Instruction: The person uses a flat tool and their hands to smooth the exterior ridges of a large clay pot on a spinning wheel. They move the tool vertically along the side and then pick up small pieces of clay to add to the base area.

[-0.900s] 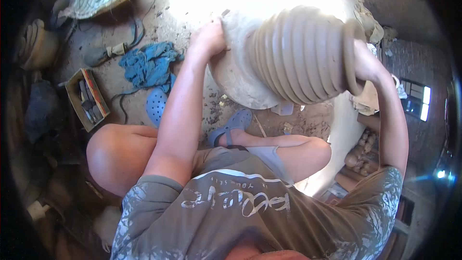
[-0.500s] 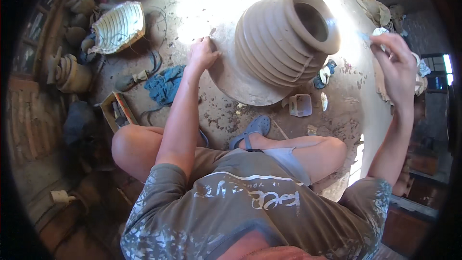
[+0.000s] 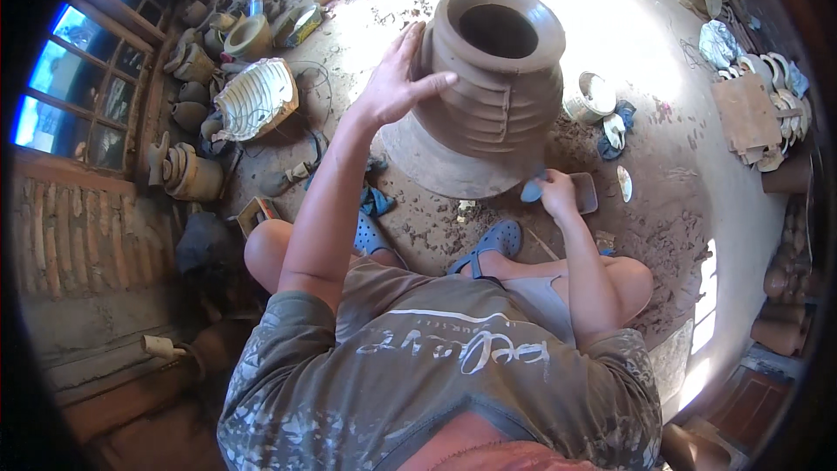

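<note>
A big ribbed brown clay pot stands upright on the dirt floor in front of me, its open mouth facing up. My left hand lies flat against the pot's upper left shoulder, with the fingers spread and the thumb on a rib. Down at the pot's right foot, my right hand is closed on a small blue-grey pad that touches the base. A small dark rectangular tray lies just right of that hand.
A white ribbed mould and several clay pots crowd the left wall under a window. A small white bucket and rags sit right of the pot. A board with pale pieces lies far right. My blue sandals rest below the pot.
The pot went from lying tilted on its side to standing upright. My right hand came from the pot's far right side down to its base. My left hand slid up to the shoulder.
</note>
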The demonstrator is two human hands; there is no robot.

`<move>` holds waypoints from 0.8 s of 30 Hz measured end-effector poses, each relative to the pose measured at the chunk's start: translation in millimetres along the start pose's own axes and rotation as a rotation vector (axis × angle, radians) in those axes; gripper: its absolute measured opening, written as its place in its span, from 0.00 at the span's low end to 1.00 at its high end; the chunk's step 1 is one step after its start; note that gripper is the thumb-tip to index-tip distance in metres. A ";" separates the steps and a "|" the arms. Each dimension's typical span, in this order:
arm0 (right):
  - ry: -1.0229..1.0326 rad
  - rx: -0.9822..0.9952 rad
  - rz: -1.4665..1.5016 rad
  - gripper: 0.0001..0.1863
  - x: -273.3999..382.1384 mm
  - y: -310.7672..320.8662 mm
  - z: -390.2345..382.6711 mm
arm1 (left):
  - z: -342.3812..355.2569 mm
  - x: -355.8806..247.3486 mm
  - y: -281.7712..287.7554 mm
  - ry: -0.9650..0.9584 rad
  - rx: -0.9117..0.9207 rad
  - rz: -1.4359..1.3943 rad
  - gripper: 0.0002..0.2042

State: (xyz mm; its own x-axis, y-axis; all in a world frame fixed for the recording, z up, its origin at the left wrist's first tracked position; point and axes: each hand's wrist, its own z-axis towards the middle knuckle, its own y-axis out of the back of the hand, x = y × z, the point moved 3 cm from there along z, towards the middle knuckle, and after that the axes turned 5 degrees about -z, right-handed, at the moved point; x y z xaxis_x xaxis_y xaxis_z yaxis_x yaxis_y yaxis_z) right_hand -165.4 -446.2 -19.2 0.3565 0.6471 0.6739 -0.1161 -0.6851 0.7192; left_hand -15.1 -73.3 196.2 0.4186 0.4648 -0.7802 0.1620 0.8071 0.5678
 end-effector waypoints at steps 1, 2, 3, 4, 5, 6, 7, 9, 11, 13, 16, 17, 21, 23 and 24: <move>0.023 0.047 0.018 0.10 6.8 -8.9 -2.5 | 1.3 -2.9 -3.5 0.011 0.020 0.025 0.58; 0.045 0.090 0.037 0.10 12.7 -11.9 -2.8 | 5.1 -8.9 -6.8 -0.041 0.098 -0.050 0.71; 0.010 0.070 0.154 0.09 17.1 -1.6 -0.9 | 3.8 -8.5 -9.8 -0.039 0.081 0.006 0.71; -0.025 0.051 0.271 0.09 21.3 13.3 4.9 | 0.5 -4.4 -14.7 -0.037 0.064 0.062 0.71; -0.058 0.031 0.387 0.09 30.8 29.7 9.0 | -1.3 0.9 -18.5 -0.037 0.045 0.118 0.71; -0.126 0.014 0.612 0.09 48.3 46.3 8.0 | -1.5 7.2 -18.5 -0.048 0.041 0.112 0.72; -0.200 -0.011 0.830 0.10 61.5 62.5 4.9 | -0.7 8.7 -18.9 -0.069 0.042 0.090 0.72; -0.019 -0.086 0.948 0.11 66.9 90.0 10.8 | 2.9 6.0 -22.5 -0.117 0.041 0.028 0.72; 0.228 -0.196 0.910 0.15 89.3 109.1 7.9 | 5.1 5.7 -25.4 -0.109 0.043 0.031 0.72; 0.385 -0.351 0.858 0.18 146.8 116.3 -12.9 | 2.9 5.0 -23.5 -0.090 0.033 0.052 0.73; 0.747 -0.523 0.323 0.17 203.6 120.7 -44.4 | 0.2 -1.7 -26.7 -0.079 -0.021 0.071 0.74; 0.903 -0.602 0.075 0.17 218.0 117.6 -52.4 | 0.2 -2.6 -31.0 -0.088 -0.059 0.072 0.74; 1.113 -0.710 -0.090 0.23 244.4 96.5 -61.4 | -1.7 -23.0 -47.0 -0.066 -0.172 0.111 0.73; 1.174 -0.746 -0.157 0.25 249.4 86.5 -59.5 | 0.7 -27.3 -52.6 -0.053 -0.191 0.071 0.73; 1.188 -0.768 -0.193 0.25 250.3 82.3 -57.3 | 1.5 -27.9 -54.7 -0.047 -0.201 0.051 0.74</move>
State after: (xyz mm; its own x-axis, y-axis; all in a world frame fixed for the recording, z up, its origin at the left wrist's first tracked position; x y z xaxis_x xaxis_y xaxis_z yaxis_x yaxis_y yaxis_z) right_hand -138.8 -321.5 218.3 -0.5066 0.8619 0.0201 -0.7574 -0.4561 0.4673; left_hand -34.4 -130.9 187.3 0.4636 0.4935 -0.7359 -0.0398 0.8413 0.5391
